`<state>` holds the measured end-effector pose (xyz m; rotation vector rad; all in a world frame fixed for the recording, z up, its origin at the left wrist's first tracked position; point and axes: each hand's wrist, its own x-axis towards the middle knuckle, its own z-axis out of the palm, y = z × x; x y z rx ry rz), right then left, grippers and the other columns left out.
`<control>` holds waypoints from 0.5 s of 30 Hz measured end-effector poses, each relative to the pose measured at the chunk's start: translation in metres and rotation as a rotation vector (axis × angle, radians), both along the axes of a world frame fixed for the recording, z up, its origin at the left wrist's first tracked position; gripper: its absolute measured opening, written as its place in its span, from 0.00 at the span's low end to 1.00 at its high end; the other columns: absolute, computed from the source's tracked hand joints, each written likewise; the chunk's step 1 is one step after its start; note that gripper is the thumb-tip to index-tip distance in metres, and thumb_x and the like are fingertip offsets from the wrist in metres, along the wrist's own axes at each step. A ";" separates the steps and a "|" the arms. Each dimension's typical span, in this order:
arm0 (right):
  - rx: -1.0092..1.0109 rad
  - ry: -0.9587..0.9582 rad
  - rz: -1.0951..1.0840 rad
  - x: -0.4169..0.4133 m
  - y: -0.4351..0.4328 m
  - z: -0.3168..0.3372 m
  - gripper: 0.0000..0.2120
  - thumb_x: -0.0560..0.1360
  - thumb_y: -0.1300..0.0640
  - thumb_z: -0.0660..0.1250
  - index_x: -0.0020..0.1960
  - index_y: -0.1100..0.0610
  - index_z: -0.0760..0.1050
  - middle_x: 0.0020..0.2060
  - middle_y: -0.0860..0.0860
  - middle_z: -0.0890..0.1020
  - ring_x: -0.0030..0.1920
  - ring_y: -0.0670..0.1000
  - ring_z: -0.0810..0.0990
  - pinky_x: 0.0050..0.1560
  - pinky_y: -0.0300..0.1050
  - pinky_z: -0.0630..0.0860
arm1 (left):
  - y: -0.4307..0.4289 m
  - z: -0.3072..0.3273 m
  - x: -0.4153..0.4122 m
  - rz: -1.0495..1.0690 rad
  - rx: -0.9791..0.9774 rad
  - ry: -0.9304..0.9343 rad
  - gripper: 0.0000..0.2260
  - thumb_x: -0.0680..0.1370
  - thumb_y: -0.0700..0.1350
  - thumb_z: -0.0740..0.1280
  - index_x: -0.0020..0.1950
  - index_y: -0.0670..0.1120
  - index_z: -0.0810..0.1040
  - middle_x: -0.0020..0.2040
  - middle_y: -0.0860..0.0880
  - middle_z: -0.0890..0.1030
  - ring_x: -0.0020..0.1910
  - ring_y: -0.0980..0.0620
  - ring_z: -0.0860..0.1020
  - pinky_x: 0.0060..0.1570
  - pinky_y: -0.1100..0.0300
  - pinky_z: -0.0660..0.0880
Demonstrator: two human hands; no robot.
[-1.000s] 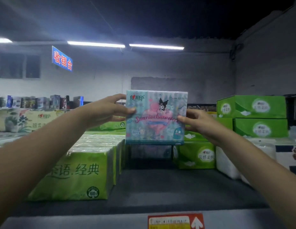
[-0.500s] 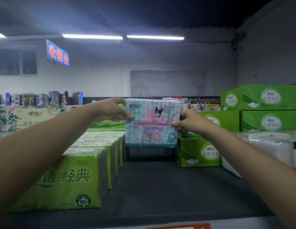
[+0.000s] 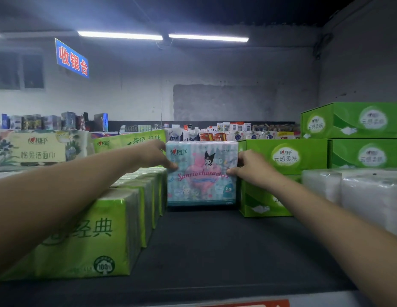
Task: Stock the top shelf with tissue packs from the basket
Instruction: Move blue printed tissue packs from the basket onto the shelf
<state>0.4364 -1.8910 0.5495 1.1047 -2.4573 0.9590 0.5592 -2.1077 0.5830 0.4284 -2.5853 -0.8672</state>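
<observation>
A pale blue tissue pack (image 3: pixel 202 173) with pink cartoon print stands upright at the back of the dark top shelf (image 3: pixel 215 247), its lower edge on or just above the shelf. My left hand (image 3: pixel 154 156) grips its left side, thumb on the front. My right hand (image 3: pixel 250 167) grips its right side the same way. Both arms reach forward over the shelf. The basket is out of view.
A row of green tissue packs (image 3: pixel 100 231) lines the shelf's left side. Green boxes (image 3: pixel 286 160) are stacked to the right, with white wrapped packs (image 3: pixel 359 189) in front of them. A bare lane of shelf runs between the rows. A blue sign (image 3: pixel 72 58) hangs on the far wall.
Both hands have carried the blue pack down and further back, from mid-air to the rear of the shelf lane between the green packs and green boxes.
</observation>
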 end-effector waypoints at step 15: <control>0.067 0.115 0.010 0.002 0.004 -0.008 0.23 0.69 0.55 0.75 0.58 0.57 0.68 0.54 0.52 0.80 0.46 0.48 0.75 0.39 0.37 0.71 | 0.007 -0.010 0.003 -0.063 -0.094 -0.191 0.15 0.77 0.44 0.68 0.63 0.44 0.74 0.58 0.48 0.80 0.60 0.46 0.76 0.67 0.50 0.65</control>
